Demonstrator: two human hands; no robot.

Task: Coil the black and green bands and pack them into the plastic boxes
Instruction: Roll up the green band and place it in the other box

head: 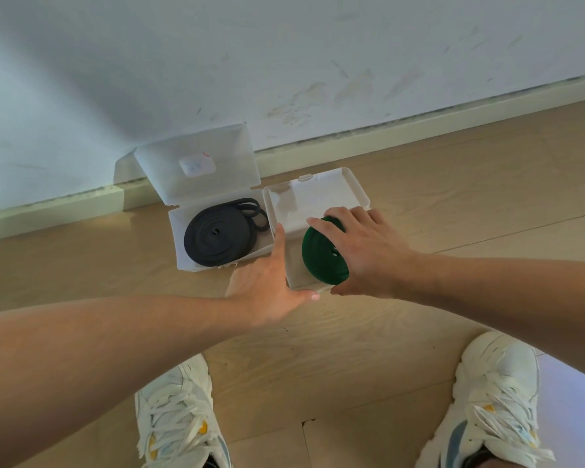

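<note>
1. Nearest, at six o'clock: two white sneakers (179,413) planted on the wood floor (385,332), forearms reaching out above them.
2. A little farther, just below centre: left hand (271,282) laid flat, fingers straight, bracing the near left corner of the right box (293,265), thumb along its front edge. Holding nothing, only steadying.
3. Beside it at three o'clock: right hand (362,251) curled over the green band (321,255), gripping the tight coil by its rim and holding it tilted, partly down in the right box, far edge not seated.
4. At ten o'clock from the hands: left box (183,244) open, black band (217,234) coiled inside, a few loose loops bulging against the box's right wall.
5. Farthest, at twelve o'clock: both lids (200,163) standing open toward the baseboard (385,136) and wall.
6. Likely trouble: green coil springing loose once grip eases, since rubber wound tight wants to unwind; box skidding if bracing slackens; black loops catching under a closing lid.
</note>
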